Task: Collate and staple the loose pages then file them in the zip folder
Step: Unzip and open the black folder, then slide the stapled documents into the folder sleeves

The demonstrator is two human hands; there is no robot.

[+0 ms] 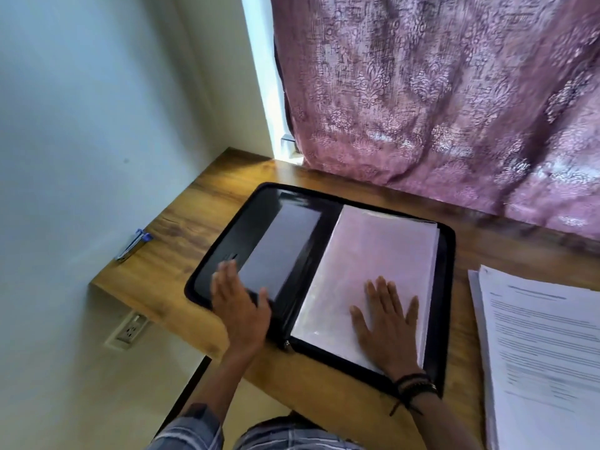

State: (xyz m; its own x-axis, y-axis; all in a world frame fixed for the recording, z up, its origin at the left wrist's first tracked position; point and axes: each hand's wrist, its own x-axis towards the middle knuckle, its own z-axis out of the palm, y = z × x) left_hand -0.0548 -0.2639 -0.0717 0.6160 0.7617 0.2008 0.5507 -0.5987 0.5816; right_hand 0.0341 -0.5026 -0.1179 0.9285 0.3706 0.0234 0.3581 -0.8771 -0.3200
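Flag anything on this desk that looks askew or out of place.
Nothing is damaged or spilled. The loose pages at the right are fanned, their edges not squared. The blue stapler sits at the far left edge of the desk, against the wall, apart from them.

The left hand [238,308] lies flat, palm down, fingers straight and together. The right hand [386,323] lies flat too, fingers spread.
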